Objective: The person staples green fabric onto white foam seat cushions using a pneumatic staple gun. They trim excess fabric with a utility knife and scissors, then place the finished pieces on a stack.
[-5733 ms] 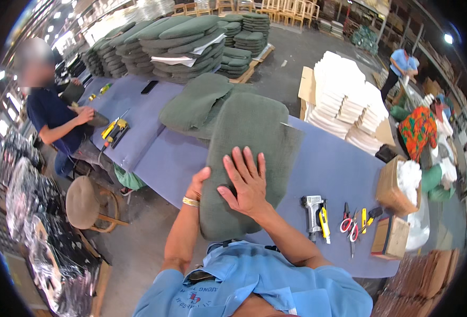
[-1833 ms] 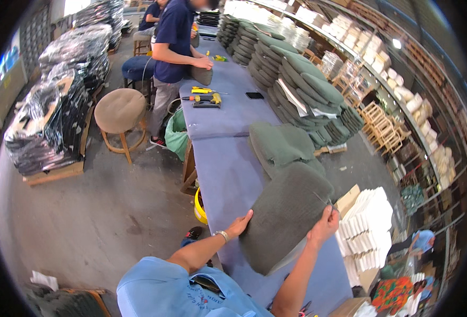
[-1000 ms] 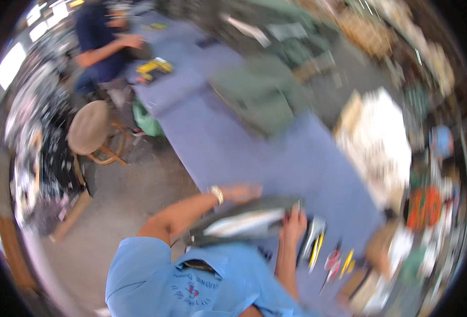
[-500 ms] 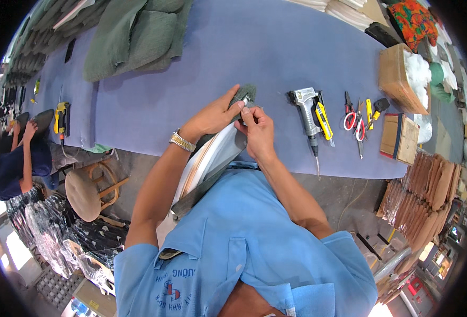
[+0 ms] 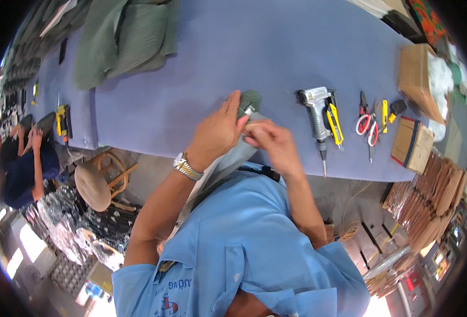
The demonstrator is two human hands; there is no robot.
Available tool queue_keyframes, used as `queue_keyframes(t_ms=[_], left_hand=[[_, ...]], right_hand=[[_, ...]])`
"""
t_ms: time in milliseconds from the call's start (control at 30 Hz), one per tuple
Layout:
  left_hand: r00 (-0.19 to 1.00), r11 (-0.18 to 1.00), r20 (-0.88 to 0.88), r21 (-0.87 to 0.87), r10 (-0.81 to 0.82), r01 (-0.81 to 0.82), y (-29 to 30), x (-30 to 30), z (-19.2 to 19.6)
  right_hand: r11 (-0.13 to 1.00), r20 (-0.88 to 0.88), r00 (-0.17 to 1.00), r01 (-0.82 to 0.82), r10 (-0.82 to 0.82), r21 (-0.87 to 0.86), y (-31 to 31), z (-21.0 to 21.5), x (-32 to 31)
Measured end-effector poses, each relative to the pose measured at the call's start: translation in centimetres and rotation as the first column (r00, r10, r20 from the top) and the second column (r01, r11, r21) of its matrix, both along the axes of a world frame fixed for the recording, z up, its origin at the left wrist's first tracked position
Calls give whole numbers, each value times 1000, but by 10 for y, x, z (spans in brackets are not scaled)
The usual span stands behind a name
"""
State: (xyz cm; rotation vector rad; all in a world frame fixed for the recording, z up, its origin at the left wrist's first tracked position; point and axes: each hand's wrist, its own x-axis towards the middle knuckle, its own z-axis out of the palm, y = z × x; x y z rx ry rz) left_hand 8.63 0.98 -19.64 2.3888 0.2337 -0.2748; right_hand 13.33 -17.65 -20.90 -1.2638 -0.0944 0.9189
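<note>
A green seat cushion (image 5: 250, 100) stands on edge against my chest, its top corner resting at the near edge of the blue-covered table (image 5: 191, 68). My left hand (image 5: 216, 132), with a metal watch at the wrist, grips that top corner. My right hand (image 5: 271, 141) pinches the same corner from the right side, fingers closed on the fabric. The lower part of the cushion is hidden behind my arms and blue shirt.
A pneumatic stapler (image 5: 318, 113), a yellow knife (image 5: 333, 121), red-handled scissors (image 5: 367, 127) and small boxes (image 5: 412, 143) lie to the right on the table. Green cushions (image 5: 122, 37) are piled at the far left. A round stool (image 5: 96, 182) and another person (image 5: 19, 164) are at left.
Earlier the cushion lay flat on the table under both hands; it has been pulled to the near edge and tipped upright against me. Both hands now hold its top corner.
</note>
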Motion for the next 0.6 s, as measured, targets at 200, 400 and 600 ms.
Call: queue_keyframes(t_ms=[200,400,600], left_hand=[[993,998,-97,5,63,-63,-7,-6,6],[994,990,-66,112,91,-83,-18,-11,3],[989,986,-86,130,120,-108,-25,-11,18]], right_hand=[[519,697,672,516,248,-682,-115,-110,47],[251,533,635,483,559,-839,-81,-102,57],[269,614,610,565,500,-780,-109,-145,70]])
